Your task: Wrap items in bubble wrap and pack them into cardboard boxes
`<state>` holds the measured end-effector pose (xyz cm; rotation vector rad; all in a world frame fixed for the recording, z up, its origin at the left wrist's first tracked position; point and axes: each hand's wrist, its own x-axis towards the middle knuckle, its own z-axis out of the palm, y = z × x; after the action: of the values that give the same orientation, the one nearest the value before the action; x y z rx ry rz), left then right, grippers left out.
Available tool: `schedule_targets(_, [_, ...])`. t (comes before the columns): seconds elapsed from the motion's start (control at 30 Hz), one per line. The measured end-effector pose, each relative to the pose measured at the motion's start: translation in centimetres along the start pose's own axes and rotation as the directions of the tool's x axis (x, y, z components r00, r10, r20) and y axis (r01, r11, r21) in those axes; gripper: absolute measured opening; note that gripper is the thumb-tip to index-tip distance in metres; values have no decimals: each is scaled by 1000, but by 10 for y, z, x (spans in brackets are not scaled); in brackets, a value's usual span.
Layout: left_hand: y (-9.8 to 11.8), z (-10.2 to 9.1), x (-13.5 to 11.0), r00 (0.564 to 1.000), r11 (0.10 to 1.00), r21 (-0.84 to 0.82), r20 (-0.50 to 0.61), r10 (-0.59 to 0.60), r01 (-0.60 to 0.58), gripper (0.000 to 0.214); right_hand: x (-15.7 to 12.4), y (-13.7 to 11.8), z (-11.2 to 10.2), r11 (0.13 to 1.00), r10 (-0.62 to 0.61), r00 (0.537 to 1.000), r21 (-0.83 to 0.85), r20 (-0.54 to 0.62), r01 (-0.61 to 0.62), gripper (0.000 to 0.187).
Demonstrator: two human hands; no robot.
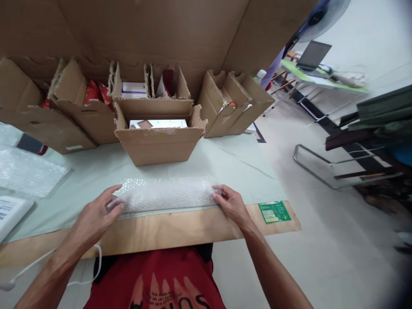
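Observation:
A long, flat roll of clear bubble wrap (167, 195) lies along the front of the table, directly before me. My left hand (104, 209) grips its left end, thumb below and fingers above. At the opposite end, my right hand (228, 201) pinches the wrap between thumb and fingertips. Whether anything is inside the wrap, I cannot tell. Just behind it stands an open cardboard box (161, 146) with white printed boxes (158, 123) inside.
More open cardboard bins (80, 116) line the back, some with red packets. Bubble wrap sheets (28, 169) and a white box (13, 214) lie at left. A green label (274, 212) is on the table's wooden edge (180, 225). A white cable (99, 257) hangs by my left forearm.

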<state>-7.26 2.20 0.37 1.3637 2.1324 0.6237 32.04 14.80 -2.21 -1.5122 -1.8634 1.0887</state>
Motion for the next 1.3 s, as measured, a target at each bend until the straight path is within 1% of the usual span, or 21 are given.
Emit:
schedule_targets(0.07, [-2,2,2,999,999,20,-40,-26,27,64,3,1,7,997,12,999,-73,-51,-16,40])
schedule_targets(0.17, [5,9,5,994,979,199,-103,-27,47,60,1,1,10,977,6,996,-213,-95,-26,41])
schedule_targets(0.23, [11,14,7,992,927,373,-123,29,19,58,-2,1,9,947,-41,991,-321,-127,-2,43])
schedule_targets(0.3, [13,16,7,988,852,523,-126,88,-9,59,-1,2,7,916,-91,983,-401,-157,21,46])
schedule_targets(0.37, [13,15,7,989,789,614,-116,92,-1,62,4,1,6,898,-107,978,-440,-178,18,49])
schedule_targets(0.43, [11,13,7,996,770,637,-82,34,26,64,14,-2,6,886,-100,978,-463,-180,5,46])
schedule_targets(0.5, [10,12,7,999,784,619,-20,-41,45,61,25,-6,10,875,-104,983,-484,-151,18,33])
schedule_targets(0.57, [10,12,6,996,804,593,28,-82,50,59,32,-12,13,881,-108,989,-471,-104,47,20])
schedule_targets(0.63, [10,11,4,997,815,577,24,-71,44,59,32,-17,14,928,-76,995,-369,-64,47,17])
schedule_targets(0.7, [11,7,3,999,813,580,-42,-34,52,58,22,-23,14,987,-11,1000,-157,-12,9,19])
schedule_targets(0.77, [14,0,7,991,801,595,-132,24,60,56,3,-32,16,995,50,996,81,69,-56,30])
schedule_targets(0.83, [21,-8,18,970,799,599,-221,96,58,54,-21,-43,26,960,85,985,251,153,-122,55])
schedule_targets(0.9, [29,-15,35,938,815,576,-310,157,54,52,-46,-55,46,910,113,959,360,258,-205,76])
schedule_targets(0.97, [36,-18,52,897,841,538,-401,185,66,52,-68,-65,71,847,132,913,434,386,-306,86])
schedule_targets(1.03, [40,-15,62,860,858,509,-466,209,67,56,-83,-70,93,791,144,870,473,472,-388,89])
schedule_targets(1.1, [39,-7,56,835,871,491,-483,262,11,57,-92,-70,108,766,149,862,494,485,-410,85])
schedule_targets(1.13, [37,-1,46,828,876,479,-468,308,-56,54,-94,-69,111,763,148,865,501,479,-408,81])
schedule_targets(1.17, [33,6,33,822,878,455,-436,366,-150,48,-95,-67,112,765,146,867,502,476,-404,75])
schedule_targets(1.2, [29,13,17,815,873,411,-389,429,-263,41,-95,-66,112,769,142,868,499,475,-399,69])
schedule_targets(1.27, [21,25,-19,794,834,253,-266,547,-490,26,-93,-65,109,780,127,868,492,479,-386,60])
schedule_targets(1.3, [17,30,-35,795,818,152,-192,575,-555,24,-92,-66,107,784,112,866,492,487,-378,58])
